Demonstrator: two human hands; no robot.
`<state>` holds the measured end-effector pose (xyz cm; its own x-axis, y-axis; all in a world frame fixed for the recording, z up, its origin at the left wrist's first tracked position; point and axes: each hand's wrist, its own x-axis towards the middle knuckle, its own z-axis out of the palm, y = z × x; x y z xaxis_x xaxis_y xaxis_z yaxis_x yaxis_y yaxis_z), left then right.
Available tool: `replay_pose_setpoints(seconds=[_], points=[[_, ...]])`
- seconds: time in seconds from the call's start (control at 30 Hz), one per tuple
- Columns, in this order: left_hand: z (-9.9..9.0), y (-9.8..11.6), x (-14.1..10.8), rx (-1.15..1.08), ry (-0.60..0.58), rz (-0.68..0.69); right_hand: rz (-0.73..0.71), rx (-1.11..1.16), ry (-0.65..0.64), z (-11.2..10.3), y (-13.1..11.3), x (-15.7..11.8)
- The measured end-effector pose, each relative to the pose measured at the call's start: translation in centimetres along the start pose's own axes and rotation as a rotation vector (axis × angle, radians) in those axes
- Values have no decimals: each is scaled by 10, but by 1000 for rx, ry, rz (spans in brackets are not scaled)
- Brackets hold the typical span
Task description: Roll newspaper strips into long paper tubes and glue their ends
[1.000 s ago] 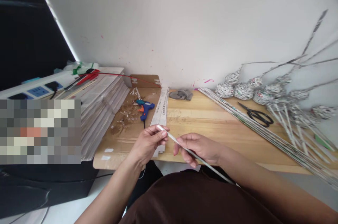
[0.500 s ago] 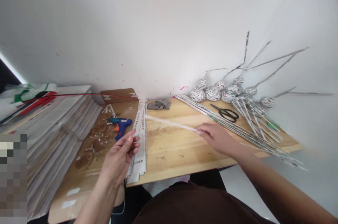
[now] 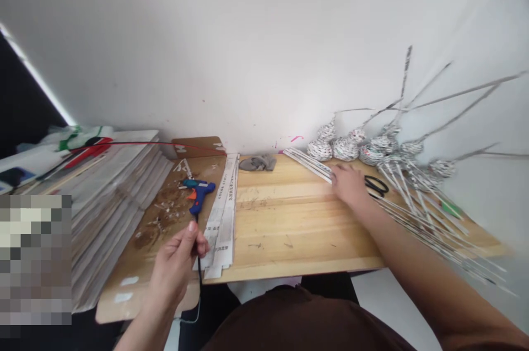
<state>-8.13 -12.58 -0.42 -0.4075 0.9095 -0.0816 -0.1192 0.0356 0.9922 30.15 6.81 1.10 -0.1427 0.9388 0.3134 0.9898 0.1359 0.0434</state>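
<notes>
My right hand (image 3: 350, 184) reaches over a bundle of rolled newspaper sticks (image 3: 308, 162), its fingers closed down around them; the fingertips are partly hidden. Black-handled scissors (image 3: 376, 184) lie just right of that hand, partly covered by it. My left hand (image 3: 185, 249) hovers near the left board, thumb pressed to curled fingers, with nothing visible in them. Behind it runs the cord of a blue glue gun (image 3: 202, 195), which lies on the board. Beside the left hand are flat newspaper strips (image 3: 225, 213) in a stack.
Several gourd-shaped woven paper pieces (image 3: 320, 150) with long upright sticks stand along the wall at right. A grey cloth (image 3: 258, 162) lies at the back of the wooden table (image 3: 285, 224). A tall newspaper stack (image 3: 124, 202) rises at left. Scraps litter the brown board (image 3: 165, 230).
My right hand has moved right and away from me, carrying the paper stick to the bundle. The left hand has shifted slightly down and curled tighter. The view has turned a little left.
</notes>
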Motion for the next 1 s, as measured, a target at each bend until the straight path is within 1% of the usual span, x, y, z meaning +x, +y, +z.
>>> replay_pose_setpoints(seconds=[0.07, 0.1, 0.17, 0.27, 0.4, 0.5, 0.57, 0.63, 0.73, 0.83, 1.0], points=[[-2, -2, -2, 113, -11, 58, -42, 27, 73, 2, -10, -3], [-2, -2, -2, 166, -13, 82, -75, 54, 90, 2, -15, -3], [-2, -2, -3, 269, -18, 127, -154, 135, 75, 1, -27, -4], [1, 0, -3, 434, -30, 193, -311, 321, 0, -3, -52, -4], [-3, 2, -2, 725, -42, 288, -495, 568, -82, -9, -100, -11], [-12, 4, -2, 950, -76, 362, -692, 720, -124, -14, -140, -20], [-17, 5, -2, 1032, -79, 395, -856, 802, -110, -15, -166, -26], [-21, 5, -2, 1072, -77, 418, -977, 808, -111, -14, -187, -31], [-21, 4, -2, 1132, -82, 436, -1019, 728, -153, -9, -209, -37], [-22, 6, -3, 1185, -119, 434, -1006, 676, -173, -4, -215, -43], [-33, 15, -7, 1138, -316, 400, -1015, 684, -175, 2, -210, -48]])
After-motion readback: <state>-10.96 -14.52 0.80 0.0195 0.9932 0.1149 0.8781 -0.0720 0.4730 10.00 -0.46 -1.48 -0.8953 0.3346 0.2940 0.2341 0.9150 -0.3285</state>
